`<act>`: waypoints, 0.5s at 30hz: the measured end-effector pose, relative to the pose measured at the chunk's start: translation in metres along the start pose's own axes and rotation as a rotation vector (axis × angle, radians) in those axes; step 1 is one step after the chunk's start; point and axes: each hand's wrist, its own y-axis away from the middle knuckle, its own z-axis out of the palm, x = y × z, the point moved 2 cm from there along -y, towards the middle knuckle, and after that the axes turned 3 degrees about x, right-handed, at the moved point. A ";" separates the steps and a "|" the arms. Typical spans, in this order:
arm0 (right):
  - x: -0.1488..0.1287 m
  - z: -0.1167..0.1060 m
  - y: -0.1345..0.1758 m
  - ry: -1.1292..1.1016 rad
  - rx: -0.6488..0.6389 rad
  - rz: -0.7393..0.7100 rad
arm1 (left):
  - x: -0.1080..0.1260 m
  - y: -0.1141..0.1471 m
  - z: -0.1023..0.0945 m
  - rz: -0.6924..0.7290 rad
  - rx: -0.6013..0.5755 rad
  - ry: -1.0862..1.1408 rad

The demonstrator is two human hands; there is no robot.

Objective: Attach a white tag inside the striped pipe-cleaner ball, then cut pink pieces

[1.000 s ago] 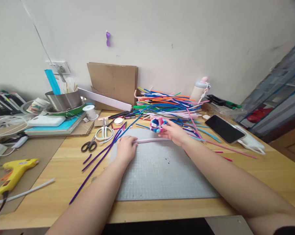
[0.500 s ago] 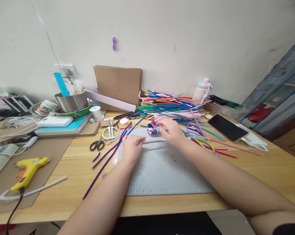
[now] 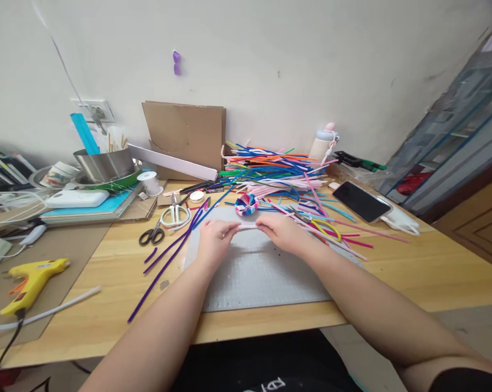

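Between my two hands, pale pipe cleaners [image 3: 249, 226] stretch just above the grey cutting mat [image 3: 266, 283]. My left hand [image 3: 218, 238] pinches their left end, fingers closed. Further along, my right hand [image 3: 281, 231] is closed on the right part, thumb and fingertips together. How many strands there are I cannot tell. Just beyond the fingers sits a round piece [image 3: 246, 204] in blue, pink and white, touched by neither hand.
A big heap of coloured pipe cleaners [image 3: 270, 169] lies at the back. Yellow-handled pliers [image 3: 327, 230] and a phone [image 3: 362, 200] lie to the right. Leftward are white-handled scissors [image 3: 175, 216], black-handled scissors [image 3: 151, 236], purple pipe cleaners [image 3: 159, 280] and a yellow glue gun [image 3: 37, 283].
My right hand has left the round piece and now grips the pale pipe cleaners, closer to my left hand. The left hand keeps its hold. The view has shifted slightly.
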 end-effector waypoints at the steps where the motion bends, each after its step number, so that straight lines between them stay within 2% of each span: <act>1: 0.003 -0.003 0.002 -0.003 -0.019 0.010 | 0.003 0.001 -0.001 0.002 -0.027 0.013; 4: 0.006 -0.015 0.008 -0.020 -0.106 0.009 | 0.013 0.012 -0.012 -0.032 -0.085 0.043; 8: -0.012 -0.021 0.018 -0.076 -0.275 -0.045 | 0.016 0.055 -0.037 -0.173 -0.144 0.012; 10: -0.031 -0.014 0.024 -0.114 -0.347 -0.054 | 0.012 0.084 -0.050 -0.223 -0.161 -0.017; 13: -0.063 0.004 0.035 -0.193 -0.473 -0.194 | 0.003 0.127 -0.065 -0.187 -0.163 -0.043; 15: -0.079 0.018 0.042 -0.194 -0.517 -0.257 | -0.004 0.153 -0.073 -0.131 -0.028 -0.117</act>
